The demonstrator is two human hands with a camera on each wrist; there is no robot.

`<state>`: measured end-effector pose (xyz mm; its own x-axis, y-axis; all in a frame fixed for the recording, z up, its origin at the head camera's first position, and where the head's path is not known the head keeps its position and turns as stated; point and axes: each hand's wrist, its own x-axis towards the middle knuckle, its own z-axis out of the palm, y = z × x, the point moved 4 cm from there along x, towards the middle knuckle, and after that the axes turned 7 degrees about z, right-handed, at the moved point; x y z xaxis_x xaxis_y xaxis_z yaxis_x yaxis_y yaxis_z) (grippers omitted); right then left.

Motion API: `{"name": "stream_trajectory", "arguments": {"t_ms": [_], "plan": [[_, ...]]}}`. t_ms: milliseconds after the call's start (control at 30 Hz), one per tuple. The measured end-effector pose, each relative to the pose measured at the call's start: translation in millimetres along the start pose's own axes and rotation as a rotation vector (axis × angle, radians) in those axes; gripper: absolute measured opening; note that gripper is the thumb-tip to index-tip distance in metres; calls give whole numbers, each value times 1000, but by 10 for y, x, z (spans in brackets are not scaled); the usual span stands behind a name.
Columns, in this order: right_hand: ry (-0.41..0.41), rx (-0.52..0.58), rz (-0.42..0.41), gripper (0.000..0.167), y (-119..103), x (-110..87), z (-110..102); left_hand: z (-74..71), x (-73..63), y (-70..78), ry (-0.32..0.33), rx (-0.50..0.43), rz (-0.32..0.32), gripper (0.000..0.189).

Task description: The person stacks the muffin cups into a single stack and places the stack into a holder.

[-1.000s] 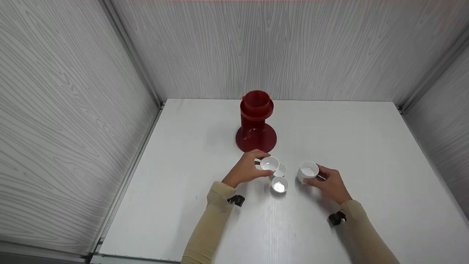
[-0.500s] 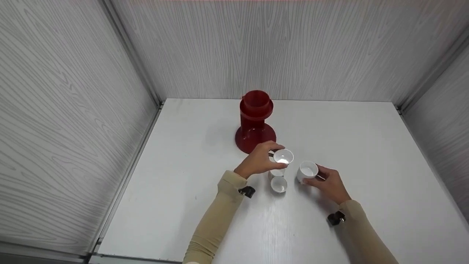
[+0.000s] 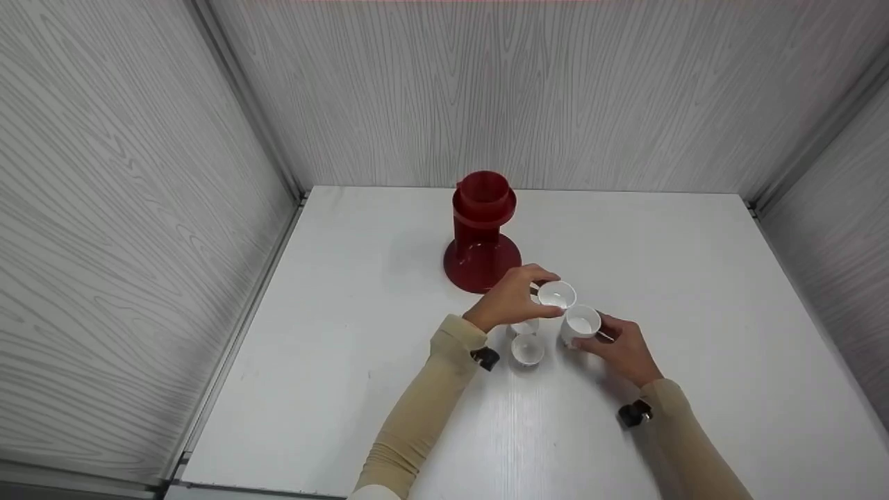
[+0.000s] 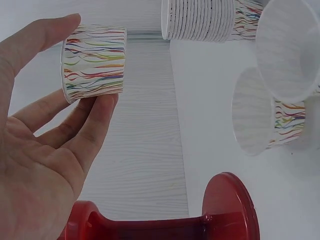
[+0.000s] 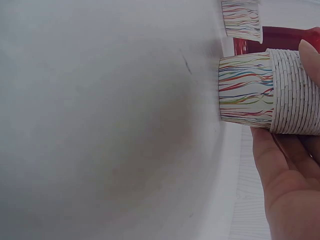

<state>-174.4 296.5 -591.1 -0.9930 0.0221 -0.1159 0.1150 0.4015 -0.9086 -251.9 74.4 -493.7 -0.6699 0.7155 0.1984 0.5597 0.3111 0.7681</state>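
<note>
Paper cup (image 3: 557, 296) sits just right of the frame's centre, pinched in the left hand (image 3: 512, 298), whose thumb and fingers are spread only as wide as its wall. Touching or just beside it, toward the lower right, the right hand (image 3: 620, 347) grips the stack of cups (image 3: 581, 325). Two loose cups (image 3: 528, 349) stand lower left of both. Thin paper probably buckles easily, so a light pinch, level rims and a steady stack should stop the edges catching.
</note>
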Motion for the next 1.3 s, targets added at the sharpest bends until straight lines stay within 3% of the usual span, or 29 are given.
{"name": "stream_trajectory", "arguments": {"t_ms": [600, 1133, 1300], "plan": [[-23, 39, -20, 68, 16, 7, 40, 373, 220, -32, -51, -14, 13, 58], [-8, 31, -7, 57, 25, -1, -8, 526, 320, 37, -75, -13, 68, 48], [1, 40, 3, 54, 24, 0, -15, 583, 334, 41, -82, 35, 102, 48]]}}
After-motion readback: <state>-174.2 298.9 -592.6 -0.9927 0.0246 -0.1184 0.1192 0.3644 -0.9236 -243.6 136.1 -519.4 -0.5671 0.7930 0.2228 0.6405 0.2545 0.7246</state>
